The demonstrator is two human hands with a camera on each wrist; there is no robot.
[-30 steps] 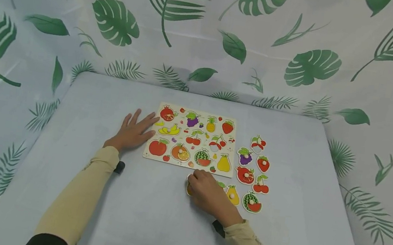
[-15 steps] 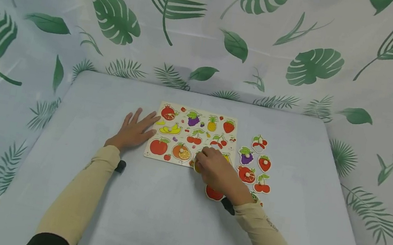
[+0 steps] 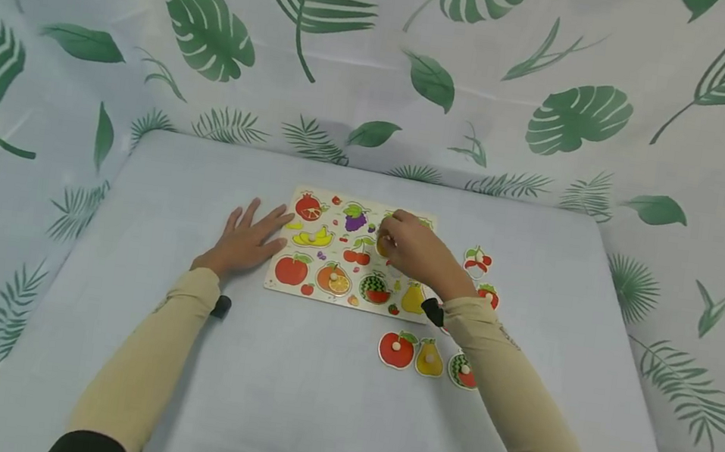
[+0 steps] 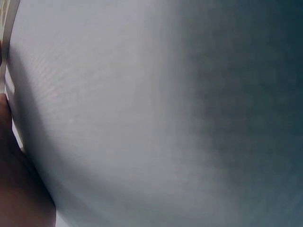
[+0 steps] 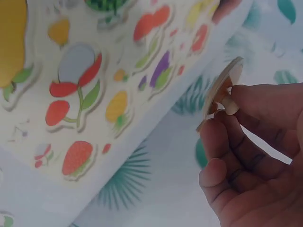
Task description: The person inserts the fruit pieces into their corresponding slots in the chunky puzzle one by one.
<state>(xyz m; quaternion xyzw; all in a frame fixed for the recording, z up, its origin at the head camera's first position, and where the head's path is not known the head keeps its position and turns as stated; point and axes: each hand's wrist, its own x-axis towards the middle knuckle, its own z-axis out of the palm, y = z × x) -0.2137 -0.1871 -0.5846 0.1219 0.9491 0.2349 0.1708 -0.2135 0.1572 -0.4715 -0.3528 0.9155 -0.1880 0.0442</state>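
Observation:
A pale wooden puzzle board printed with fruit lies on the table. My left hand rests spread at its left edge, fingertips on the board; only a sliver of that hand shows in the left wrist view. Above the board's right part, my right hand pinches a thin wooden puzzle piece by its peg, between thumb and fingers. Seen almost edge-on, its picture is mostly hidden; an orange-yellow patch shows in the head view. An orange piece and a banana piece with pegs sit in the board.
Loose pegged pieces lie below and right of the board: an apple, a pear, a watermelon, a strawberry and a red-and-white one. My right forearm covers others. A leaf-print cloth stands behind.
My right hand has carried the puzzle piece from below the board up over its right part, uncovering the loose apple and pear. My left hand has stayed at the board's edge.

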